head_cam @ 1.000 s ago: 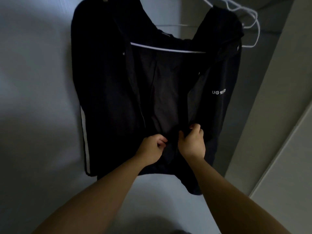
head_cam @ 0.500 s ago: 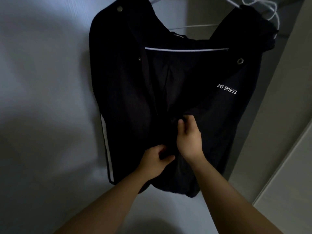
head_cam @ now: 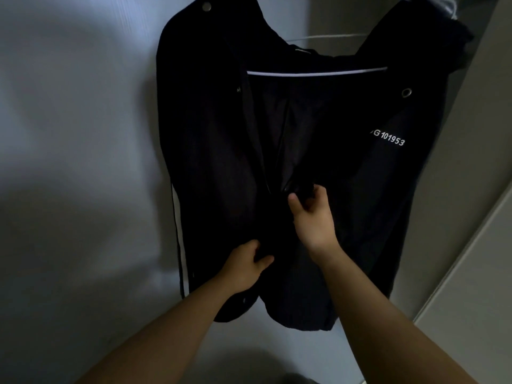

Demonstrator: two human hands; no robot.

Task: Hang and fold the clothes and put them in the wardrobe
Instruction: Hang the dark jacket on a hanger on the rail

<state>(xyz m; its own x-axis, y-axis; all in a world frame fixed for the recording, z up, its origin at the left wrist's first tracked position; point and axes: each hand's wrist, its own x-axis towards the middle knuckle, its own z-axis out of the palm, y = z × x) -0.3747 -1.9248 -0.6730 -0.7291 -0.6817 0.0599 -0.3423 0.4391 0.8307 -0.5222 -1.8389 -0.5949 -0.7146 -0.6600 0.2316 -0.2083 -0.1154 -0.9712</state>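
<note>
A black jacket with white lettering on its right chest hangs on a white hanger inside the dim wardrobe. Its front is open above and drawn together lower down. My left hand grips the jacket's front edge near the hem. Higher up, my right hand pinches the front closure at the middle of the jacket, thumb and fingers curled on the dark fabric. What sits between the right fingers is too dark to make out.
The wardrobe's pale back wall fills the left. A light side panel runs along the right. More white wire hangers show at the top right corner.
My right hand has travelled up the jacket's front, from beside the left hand near the hem to mid-height. The left hand stays low on the front edge. The camera has moved closer.
</note>
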